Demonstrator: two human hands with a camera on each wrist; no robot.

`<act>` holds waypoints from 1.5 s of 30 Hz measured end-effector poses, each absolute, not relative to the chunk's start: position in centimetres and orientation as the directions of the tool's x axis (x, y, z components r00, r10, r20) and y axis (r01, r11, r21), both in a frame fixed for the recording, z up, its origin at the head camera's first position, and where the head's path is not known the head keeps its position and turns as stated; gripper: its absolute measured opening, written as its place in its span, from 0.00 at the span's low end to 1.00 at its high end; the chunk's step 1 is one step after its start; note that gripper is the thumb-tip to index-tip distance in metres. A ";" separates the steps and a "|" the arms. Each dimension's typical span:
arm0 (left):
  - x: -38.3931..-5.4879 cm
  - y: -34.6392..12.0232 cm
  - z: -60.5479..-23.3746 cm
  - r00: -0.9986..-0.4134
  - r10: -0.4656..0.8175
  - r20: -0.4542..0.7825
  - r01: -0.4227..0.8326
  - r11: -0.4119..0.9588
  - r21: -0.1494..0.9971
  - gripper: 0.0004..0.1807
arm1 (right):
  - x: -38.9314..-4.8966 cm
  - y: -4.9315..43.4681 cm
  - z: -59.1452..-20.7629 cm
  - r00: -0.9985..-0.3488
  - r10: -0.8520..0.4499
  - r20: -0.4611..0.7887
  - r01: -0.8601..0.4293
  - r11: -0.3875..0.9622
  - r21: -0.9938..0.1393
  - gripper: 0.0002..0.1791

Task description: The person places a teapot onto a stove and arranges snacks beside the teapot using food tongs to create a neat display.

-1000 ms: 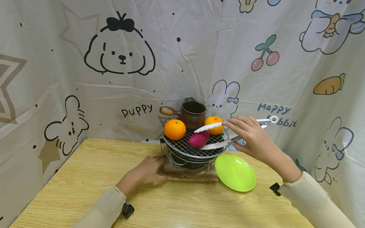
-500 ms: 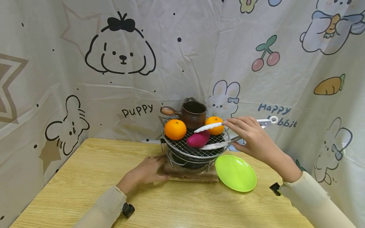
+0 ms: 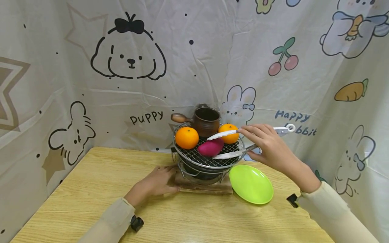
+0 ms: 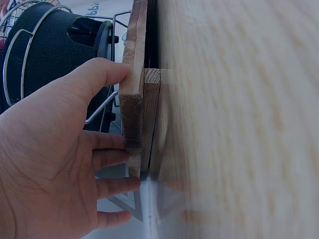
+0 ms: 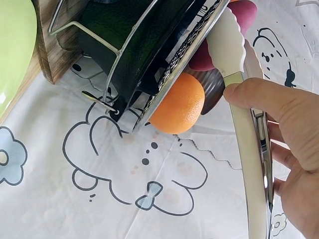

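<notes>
My right hand point(image 3: 268, 143) holds white-tipped tongs point(image 5: 244, 149) by their arms, the thumb on one arm and fingers on the other. The tongs' spread tips lie either side of a magenta, sweet-potato-shaped piece point(image 3: 210, 148) on the round wire grill rack point(image 3: 191, 156). Whether both tips touch it, I cannot tell. My left hand point(image 4: 55, 144) rests against the left end of the wooden board point(image 4: 133, 84) under the black stove point(image 4: 55, 55), thumb on the board and other fingers nearly straight at its edge.
Two oranges, a left orange point(image 3: 186, 138) and a right orange point(image 3: 232, 136), sit on the rack. A brown handled pot point(image 3: 206, 121) stands behind them. The green plate point(image 3: 251, 185) lies right of the stove on the wooden table point(image 3: 188, 219), before a printed cloth point(image 3: 182, 84).
The magenta piece has slid slightly left, its left end a little farther out from the tongs. My right hand and tongs have barely moved; my left hand stays at the board.
</notes>
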State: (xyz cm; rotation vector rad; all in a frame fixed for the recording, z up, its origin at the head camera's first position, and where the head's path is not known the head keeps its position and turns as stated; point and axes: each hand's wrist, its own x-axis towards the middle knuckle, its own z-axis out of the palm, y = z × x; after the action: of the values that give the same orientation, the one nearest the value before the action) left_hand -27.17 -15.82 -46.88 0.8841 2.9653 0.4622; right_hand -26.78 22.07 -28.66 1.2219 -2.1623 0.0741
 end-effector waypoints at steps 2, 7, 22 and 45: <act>-27.2 -15.8 -46.9 -0.839 0.539 0.077 0.536 0.794 0.286 0.45 | -26.8 22.1 -28.7 -0.359 -0.748 0.558 -0.786 0.565 0.251 0.44; -27.3 -15.8 -47.0 -0.837 0.542 0.078 0.539 0.790 0.294 0.45 | -26.9 22.1 -28.6 -0.364 -0.747 0.555 -0.786 0.567 0.246 0.45; -27.2 -16.0 -47.0 -0.816 0.563 0.130 0.575 0.769 0.280 0.42 | -26.8 22.1 -28.7 -0.368 -0.745 0.557 -0.780 0.573 0.252 0.47; -27.3 -15.9 -47.1 -0.828 0.551 0.103 0.555 0.781 0.287 0.43 | -26.7 22.4 -29.0 -0.392 -0.724 0.568 -0.772 0.594 0.226 0.45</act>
State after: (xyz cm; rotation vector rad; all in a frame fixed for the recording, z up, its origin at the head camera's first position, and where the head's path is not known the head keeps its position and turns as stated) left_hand -27.26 -15.90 -47.08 0.9248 2.9772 0.4859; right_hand -26.68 22.40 -28.99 1.1792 -2.1898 0.0975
